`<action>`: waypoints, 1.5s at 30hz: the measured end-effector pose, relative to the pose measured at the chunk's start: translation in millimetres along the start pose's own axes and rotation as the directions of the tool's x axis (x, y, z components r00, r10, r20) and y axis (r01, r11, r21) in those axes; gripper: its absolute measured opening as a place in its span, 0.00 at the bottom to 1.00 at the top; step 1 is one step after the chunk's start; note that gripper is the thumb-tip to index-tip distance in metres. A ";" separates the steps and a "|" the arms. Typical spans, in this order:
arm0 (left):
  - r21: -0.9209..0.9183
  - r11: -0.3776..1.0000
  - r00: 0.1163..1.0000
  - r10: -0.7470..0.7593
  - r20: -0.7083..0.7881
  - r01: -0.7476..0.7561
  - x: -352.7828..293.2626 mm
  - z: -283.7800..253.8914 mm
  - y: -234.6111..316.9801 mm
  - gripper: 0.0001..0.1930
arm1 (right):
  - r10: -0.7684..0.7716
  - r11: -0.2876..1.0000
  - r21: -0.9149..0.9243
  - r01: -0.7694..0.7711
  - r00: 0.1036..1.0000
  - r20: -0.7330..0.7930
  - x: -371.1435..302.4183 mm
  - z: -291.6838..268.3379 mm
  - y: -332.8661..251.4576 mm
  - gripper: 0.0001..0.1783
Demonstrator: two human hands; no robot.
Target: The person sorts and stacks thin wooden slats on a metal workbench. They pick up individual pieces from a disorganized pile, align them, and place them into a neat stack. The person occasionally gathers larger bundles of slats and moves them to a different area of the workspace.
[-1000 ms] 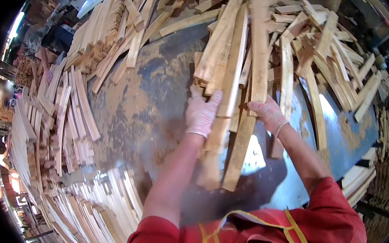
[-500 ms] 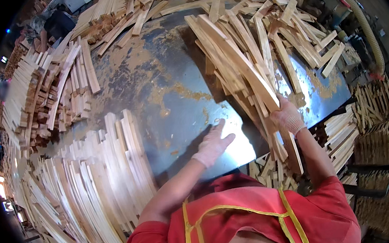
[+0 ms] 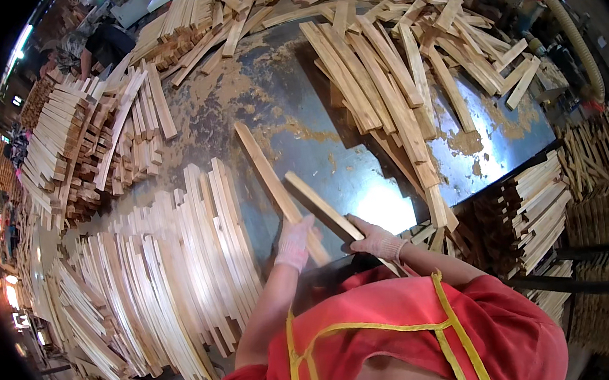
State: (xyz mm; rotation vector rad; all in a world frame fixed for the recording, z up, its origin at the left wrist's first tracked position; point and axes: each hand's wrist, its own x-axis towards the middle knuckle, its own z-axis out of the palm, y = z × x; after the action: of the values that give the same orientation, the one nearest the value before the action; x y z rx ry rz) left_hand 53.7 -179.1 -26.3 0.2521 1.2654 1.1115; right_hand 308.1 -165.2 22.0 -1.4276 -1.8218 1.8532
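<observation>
My left hand (image 3: 296,243), in a pale work glove, is closed around the lower part of a wooden strip (image 3: 267,170) that slants up and to the left over the metal table. My right hand (image 3: 377,239), gloved too, grips the near end of a second wooden strip (image 3: 323,206), also slanting up and left. The two strips are apart, side by side above the table's front edge. Left of my left hand lies a row of pale strips (image 3: 179,253), set side by side. A loose pile of strips (image 3: 390,94) lies beyond my right hand.
The sawdust-strewn metal table (image 3: 236,94) bears more stacked strips (image 3: 59,151) at the far left and a heap at the back. Stacks of wood (image 3: 534,212) stand below the table at the right. A ribbed hose (image 3: 567,25) curves down at the far right.
My right hand has come left from the pile with a strip. My left hand, bare of wood on the table before, has drawn back and now holds a strip.
</observation>
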 end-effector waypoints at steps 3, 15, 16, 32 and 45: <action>0.050 0.999 0.999 -0.020 -0.049 0.022 -37.3 -12.7 -15.9 0.29 | -0.026 0.999 0.045 0.030 0.995 -0.095 22.9 -18.5 -35.2 0.40; 0.988 0.151 0.734 0.668 -0.121 0.026 -145.5 -33.1 -0.8 0.50 | -0.127 0.746 -0.559 0.363 0.901 0.415 191.3 118.7 -131.5 0.36; 0.987 0.160 0.751 0.648 -0.128 0.030 -148.7 -30.7 6.4 0.50 | -0.259 0.726 -0.540 0.426 0.896 0.360 204.0 103.4 -123.5 0.32; 0.608 0.704 0.930 0.276 0.242 -0.367 -89.0 -8.9 6.4 0.44 | -0.092 0.950 -0.310 -0.038 0.914 -0.394 6.3 -52.7 -73.9 0.25; 1.000 -0.022 0.824 0.566 -0.004 0.019 -121.3 -1.7 9.2 0.38 | -0.302 0.707 -0.670 -0.228 0.759 -0.577 36.2 -230.4 -60.7 0.28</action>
State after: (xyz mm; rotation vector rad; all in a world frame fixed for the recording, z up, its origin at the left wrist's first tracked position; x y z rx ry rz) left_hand 60.5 -268.8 55.6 1.5440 2.3844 0.2978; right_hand 422.6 30.4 103.9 -1.8933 -2.1707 0.3832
